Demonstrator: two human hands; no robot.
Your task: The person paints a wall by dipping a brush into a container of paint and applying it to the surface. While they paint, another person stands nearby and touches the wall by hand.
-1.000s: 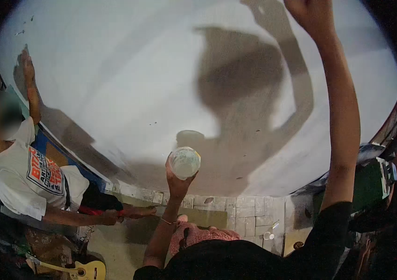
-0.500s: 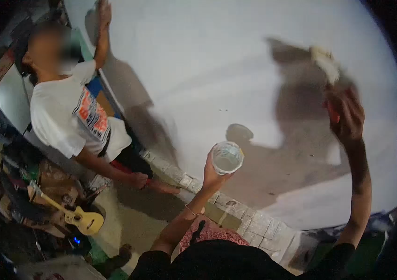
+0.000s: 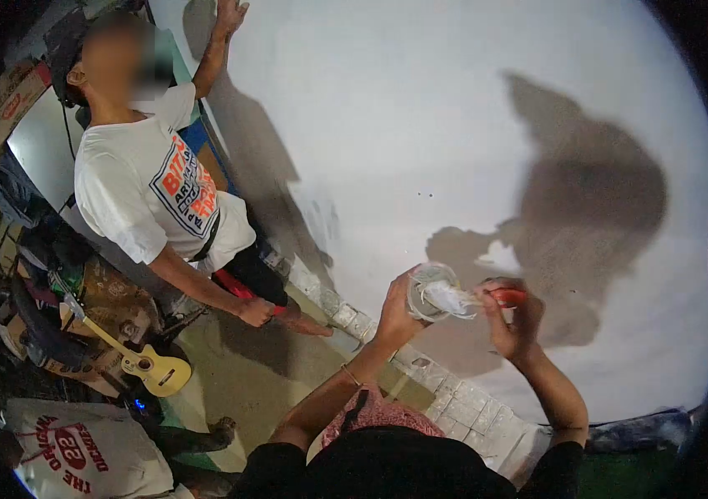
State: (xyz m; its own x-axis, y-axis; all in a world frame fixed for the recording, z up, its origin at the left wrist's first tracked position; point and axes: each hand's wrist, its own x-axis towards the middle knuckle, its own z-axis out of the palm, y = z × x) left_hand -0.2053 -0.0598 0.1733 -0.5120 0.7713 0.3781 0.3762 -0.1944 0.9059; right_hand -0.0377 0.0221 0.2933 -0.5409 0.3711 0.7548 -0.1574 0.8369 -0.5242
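My left hand (image 3: pixel 397 314) is wrapped round a small whitish plastic tub (image 3: pixel 417 309) and keeps it in front of the wall. In my right hand (image 3: pixel 517 326) is a paintbrush (image 3: pixel 452 298) with a red handle, the fingers closed on it. The brush's pale, paint-coated head lies across the tub's mouth, over the rim. Much of the tub's inside is hidden behind it. The white wall (image 3: pixel 387 108) rises just beyond both hands and carries their shadows.
On the left a person (image 3: pixel 150 179) in a white printed shirt leans one hand on the wall. A second person's printed shirt (image 3: pixel 79 449) shows at bottom left. Near them is a yellow guitar (image 3: pixel 158 372) amid clutter. Pale tiles (image 3: pixel 458 403) run along the wall's foot.
My right hand has brought the paintbrush down from high on the wall at the right to the tub. The view has shifted, and the second person's shirt has come into sight.
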